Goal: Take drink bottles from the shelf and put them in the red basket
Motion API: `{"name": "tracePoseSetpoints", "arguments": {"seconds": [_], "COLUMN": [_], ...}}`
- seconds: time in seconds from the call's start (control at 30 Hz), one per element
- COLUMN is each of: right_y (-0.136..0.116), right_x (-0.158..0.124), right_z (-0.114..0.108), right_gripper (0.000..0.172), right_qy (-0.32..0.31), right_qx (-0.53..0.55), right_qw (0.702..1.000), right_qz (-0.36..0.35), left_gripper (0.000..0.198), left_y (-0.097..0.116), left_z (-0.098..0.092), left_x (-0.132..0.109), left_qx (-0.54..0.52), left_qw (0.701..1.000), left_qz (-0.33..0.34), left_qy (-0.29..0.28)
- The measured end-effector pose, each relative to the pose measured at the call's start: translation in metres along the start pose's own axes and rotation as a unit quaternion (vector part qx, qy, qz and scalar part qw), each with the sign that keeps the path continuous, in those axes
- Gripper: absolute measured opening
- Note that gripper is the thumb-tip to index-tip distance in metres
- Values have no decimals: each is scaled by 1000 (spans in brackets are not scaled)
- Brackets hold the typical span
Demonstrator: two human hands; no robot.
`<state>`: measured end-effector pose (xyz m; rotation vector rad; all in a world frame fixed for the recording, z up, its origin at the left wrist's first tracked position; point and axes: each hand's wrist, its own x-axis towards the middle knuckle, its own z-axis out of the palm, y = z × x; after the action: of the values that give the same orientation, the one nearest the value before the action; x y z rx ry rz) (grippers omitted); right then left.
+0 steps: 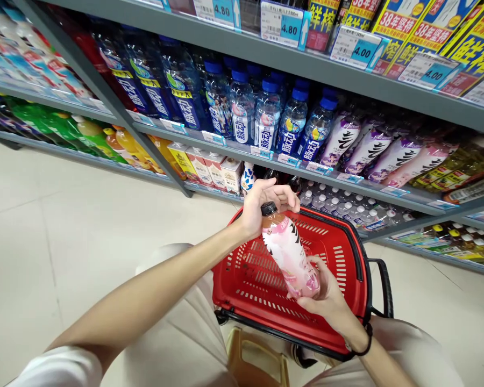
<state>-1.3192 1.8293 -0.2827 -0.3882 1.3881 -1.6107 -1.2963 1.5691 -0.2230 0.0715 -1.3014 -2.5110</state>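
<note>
A bottle with a pink and white label [290, 250] and a black cap is tilted over the red shopping basket [357, 301]. My right hand [331, 295] grips it around its lower end. Up by the cap, my left hand [258, 207] is open, its fingers loosely curved past the bottle neck and its wrist side close to or touching the neck. The basket sits between my knees, with its slotted floor partly hidden by the bottle and my hands.
Ahead stands a shelf [242, 145] with blue-capped drink bottles [266, 115], purple-labelled bottles [371, 148] and price tags [284, 24]. Drink cartons [213, 166] stand on the lower shelf. The basket's black handle [385, 287] sticks out right. A yellowish stool [258, 352] is below me.
</note>
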Motion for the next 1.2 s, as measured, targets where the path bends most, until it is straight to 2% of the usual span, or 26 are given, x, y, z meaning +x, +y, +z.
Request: {"name": "tracePoseSetpoints", "arguments": {"seconds": [0.17,0.3,0.43,0.6,0.7,0.83,0.93,1.0,1.07,1.13,1.2], "right_y": [0,0,-1,-3,-3,0,5,8,10,11,11], "right_x": [-1,-2,-4,-5,-4,-5,-10,-13,-13,-10,-7], "right_z": [-3,-8,-12,-10,-7,-4,-1,3,8,11,12], "right_gripper": [75,74,75,79,73,73,75,70,63,57,52], "right_qy": [55,74,94,142,164,190,131,68,-10,-77,-100], "right_qx": [-93,-154,-224,-296,-309,-306,-242,-158,-49,38,78], "right_qw": [993,982,961,932,923,917,947,978,998,996,992], "right_qz": [-44,-85,-135,-156,-159,-170,-166,-117,-38,21,27], "left_gripper": [61,57,52,57,54,31,30,33,33,31,32], "left_y": [-2,-4,-3,-13,-25,-32,-28,-23,-19,-16,-13], "left_z": [1,1,0,3,10,20,22,20,17,14,11], "left_x": [-1,-1,-1,-4,-7,-9,-7,-5,-4,-3,-2], "left_qx": [-11,-43,-63,-112,-123,-115,-141,-151,-142,-117,-82], "left_qw": [1000,999,996,988,986,983,975,975,979,987,993], "left_qz": [-12,-25,-57,-110,-114,-116,-143,-150,-137,-109,-88], "left_qy": [8,3,-16,-14,4,82,98,69,43,31,18]}}
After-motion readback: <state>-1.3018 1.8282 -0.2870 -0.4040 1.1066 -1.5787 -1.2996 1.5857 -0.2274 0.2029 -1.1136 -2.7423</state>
